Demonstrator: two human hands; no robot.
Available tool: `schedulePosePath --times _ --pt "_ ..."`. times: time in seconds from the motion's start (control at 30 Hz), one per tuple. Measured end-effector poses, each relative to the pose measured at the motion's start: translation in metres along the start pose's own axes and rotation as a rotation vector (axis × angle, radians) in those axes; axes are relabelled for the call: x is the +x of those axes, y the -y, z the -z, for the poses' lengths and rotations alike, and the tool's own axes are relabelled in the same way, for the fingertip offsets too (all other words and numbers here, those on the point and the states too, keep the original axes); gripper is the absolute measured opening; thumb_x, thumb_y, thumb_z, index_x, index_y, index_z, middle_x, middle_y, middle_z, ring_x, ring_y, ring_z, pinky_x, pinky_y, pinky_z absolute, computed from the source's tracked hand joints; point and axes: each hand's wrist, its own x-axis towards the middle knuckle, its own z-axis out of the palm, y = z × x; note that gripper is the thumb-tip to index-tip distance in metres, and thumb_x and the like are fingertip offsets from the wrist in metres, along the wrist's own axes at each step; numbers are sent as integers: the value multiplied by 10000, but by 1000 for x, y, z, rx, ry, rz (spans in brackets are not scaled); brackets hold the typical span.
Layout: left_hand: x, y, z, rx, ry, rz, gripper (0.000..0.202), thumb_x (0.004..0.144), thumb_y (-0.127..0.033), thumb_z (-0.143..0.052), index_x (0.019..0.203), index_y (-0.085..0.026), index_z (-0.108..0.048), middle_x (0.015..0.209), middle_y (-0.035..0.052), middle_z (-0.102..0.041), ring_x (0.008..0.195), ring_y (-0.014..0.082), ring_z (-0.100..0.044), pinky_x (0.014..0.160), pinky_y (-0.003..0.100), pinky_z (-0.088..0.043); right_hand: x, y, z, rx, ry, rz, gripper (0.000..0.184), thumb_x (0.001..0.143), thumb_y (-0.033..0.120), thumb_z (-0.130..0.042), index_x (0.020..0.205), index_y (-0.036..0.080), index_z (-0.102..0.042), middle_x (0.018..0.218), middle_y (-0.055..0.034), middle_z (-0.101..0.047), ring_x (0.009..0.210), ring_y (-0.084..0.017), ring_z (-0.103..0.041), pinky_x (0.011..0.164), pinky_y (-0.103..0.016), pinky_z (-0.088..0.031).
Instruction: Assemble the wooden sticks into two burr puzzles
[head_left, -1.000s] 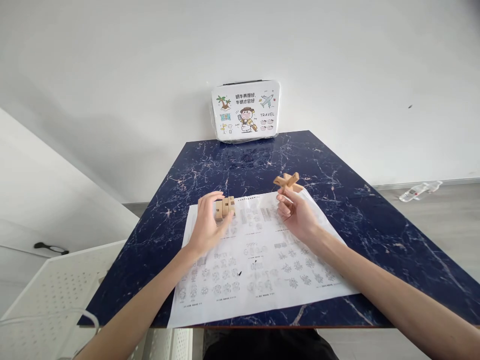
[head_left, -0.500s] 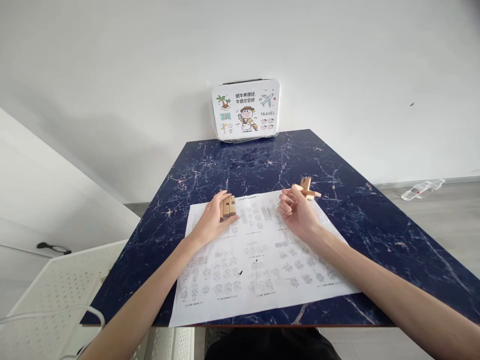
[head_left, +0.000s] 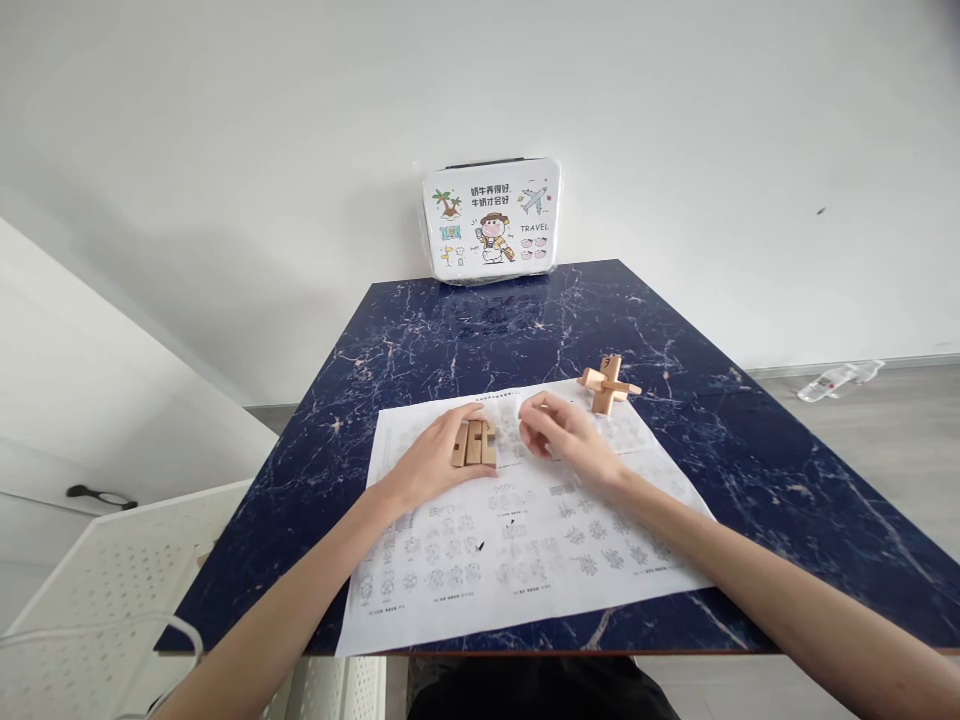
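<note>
Several notched wooden puzzle pieces (head_left: 475,443) lie side by side on the printed sheet, toward its upper middle. My left hand (head_left: 439,450) is closed around their left side, thumb at the near edge and fingers at the far edge. To the right, my right hand (head_left: 566,435) hovers over the sheet, fingers loosely curled and partly apart, with nothing visible in them. Beyond it, an interlocked wooden cross (head_left: 609,385) with a dark mark on one bar stands at the paper's upper right corner, apart from both hands.
The printed sheet (head_left: 465,620) shows puzzle diagrams and lies on a blue marbled table (head_left: 502,340). A white cartoon case (head_left: 493,220) stands at the far edge against the wall. A plastic bottle (head_left: 840,380) lies on the floor at right. A perforated white surface (head_left: 127,570) is at left.
My left hand and the puzzle pieces have shifted right and nearer to me. My right hand has moved left, away from the wooden cross, which now shows in full.
</note>
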Motion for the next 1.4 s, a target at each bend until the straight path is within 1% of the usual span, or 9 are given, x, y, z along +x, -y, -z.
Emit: schedulePosePath --times 0.1,0.2,0.33,0.47,0.7,0.93,1.03,1.2,1.4 --pt "-2 1 3 35 44 -45 934 773 -600 -882 1532 -345 -400 1536 137 -516 1388 402 -518 1126 594 -441 -6 -2 -6 -382 89 210 163 1006 385 -636 1099 251 -620 1028 -72 -691 912 -228 -643 807 -405 -552" --pt "-1 11 12 111 39 -113 967 694 -641 -915 1486 -309 -469 1507 148 -484 1409 420 -446 1155 624 -405 -10 -9 -10 -624 150 398 418 958 350 -702 1341 273 -554 1318 -127 -608 1240 -314 -578 1048 -533 -529" --pt "2 22 25 172 81 -110 793 686 -658 -907 1320 -277 -623 1373 124 -519 1314 392 -461 1104 597 -451 -11 -20 -11 -786 181 423 623 952 390 -722 1500 287 -445 1445 -149 -523 1367 -367 -488 1111 -608 -508" --pt "3 23 29 154 73 -93 684 720 -641 -891 1251 -269 -671 1305 111 -547 1251 373 -494 1061 583 -475 -8 -24 -11 -827 167 400 572 957 381 -715 1476 298 -490 1426 -146 -556 1348 -382 -509 1085 -634 -522" --pt "4 13 32 17 18 -131 654 745 -543 -909 1282 -277 -649 1290 97 -628 1163 322 -603 1023 502 -494 -5 -16 -10 -668 108 274 502 848 356 -795 1282 238 -574 1224 -130 -688 1154 -342 -639 970 -555 -565" --pt "2 0 35 -296 -36 -30 680 777 -386 -913 1376 -299 -603 1402 103 -650 1217 309 -642 1110 511 -445 -3 -7 -10 -362 33 172 560 804 454 -850 1243 228 -587 1187 -113 -679 1046 -274 -664 946 -475 -560" --pt "1 0 34 -503 -15 -47 644 838 -408 -869 1393 -281 -567 1427 126 -626 1139 265 -669 1046 456 -488 -2 -4 -8 -200 81 69 487 881 560 -784 1202 229 -626 956 -49 -663 848 -209 -634 782 -388 -549" --pt "2 4 32 -837 94 4 546 927 -697 -672 1082 -176 -621 878 50 -676 705 153 -601 719 301 -477 -1 -2 -4 -8 177 -86 480 1016 669 -564 822 230 -562 612 58 -401 513 -115 -314 502 -307 -269" --pt "3 7 26 -1033 224 177 843 928 -922 -224 682 -173 -522 592 -19 -457 409 75 -368 451 256 -269 -2 4 -5 248 238 -128 436 1034 627 -582 869 228 -523 687 60 -363 519 -96 -232 501 -316 -166"
